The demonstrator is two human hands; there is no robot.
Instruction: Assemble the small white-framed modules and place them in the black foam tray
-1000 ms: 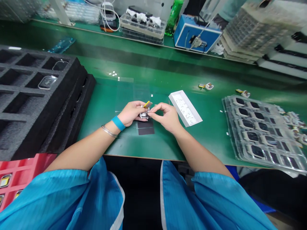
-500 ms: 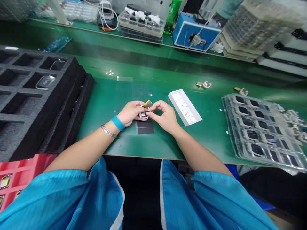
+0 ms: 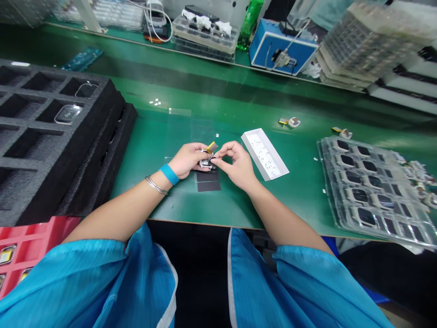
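Over the green bench, my left hand is closed around a small smartwatch case with its inner parts exposed. A yellow-edged battery sticks up from the case at a tilt. The fingertips of my right hand are pinched together at the right side of the case; whatever is between them is too small to make out. Beneath the hands lie dark rectangular sheets. Just right of my right hand sits a shallow white box holding many tiny pieces.
Stacked black foam trays stand at left, above a red tray. At right are clear plastic trays with watch cases. Two loose watch assemblies, one nearer, lie behind them. A blue box occupies the back shelf.
Both hands keep their hold at the watch case, with only slight finger movement. The whole view has shifted a little.
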